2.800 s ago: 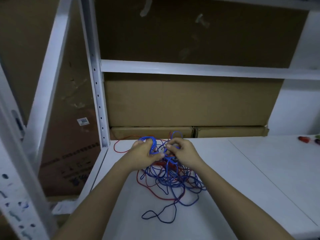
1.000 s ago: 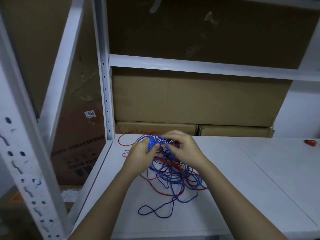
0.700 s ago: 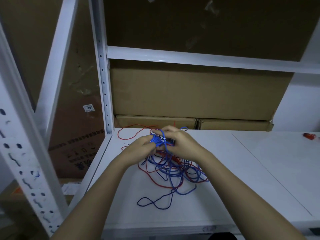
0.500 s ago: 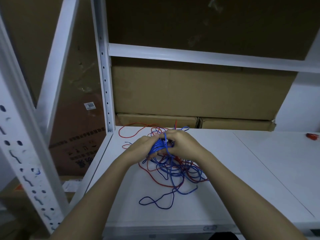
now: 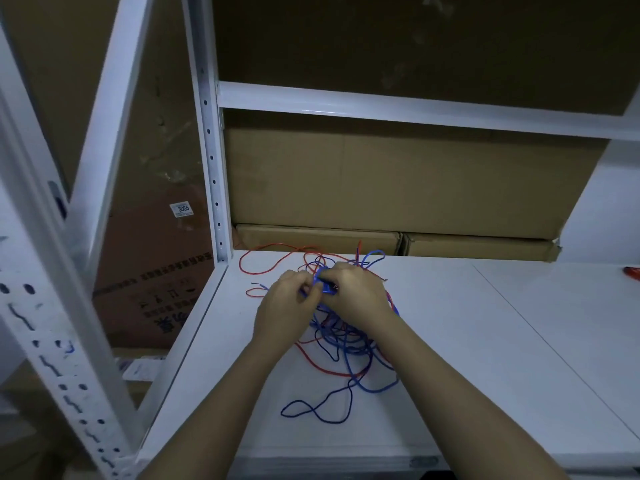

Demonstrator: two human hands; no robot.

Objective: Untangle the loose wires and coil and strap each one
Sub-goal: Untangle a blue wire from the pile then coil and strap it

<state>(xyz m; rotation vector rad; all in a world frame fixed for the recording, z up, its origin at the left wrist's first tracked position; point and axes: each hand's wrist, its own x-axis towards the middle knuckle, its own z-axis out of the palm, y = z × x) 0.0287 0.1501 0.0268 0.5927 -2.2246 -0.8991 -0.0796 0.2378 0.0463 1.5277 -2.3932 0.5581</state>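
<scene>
A tangle of blue wire [image 5: 341, 344] and red wire [image 5: 263, 268] lies on the white shelf board [image 5: 467, 341]. My left hand [image 5: 285, 308] and my right hand [image 5: 356, 292] meet above the tangle. Both pinch a small bunched coil of blue wire [image 5: 323, 284] between their fingertips. Loose blue loops trail toward the front edge, and red loops spread toward the back left. Most of the coil is hidden by my fingers.
White metal shelf uprights [image 5: 211, 133] stand at the left, with a crossbeam [image 5: 415, 109] above. Cardboard boxes [image 5: 398, 188] fill the back of the shelf. A red-handled tool [image 5: 632, 271] lies at the far right edge.
The hands have drawn closer together, and the blue loop they held wide is now squeezed into a tight bunch. The camera shifted slightly; the tangle stays in place.
</scene>
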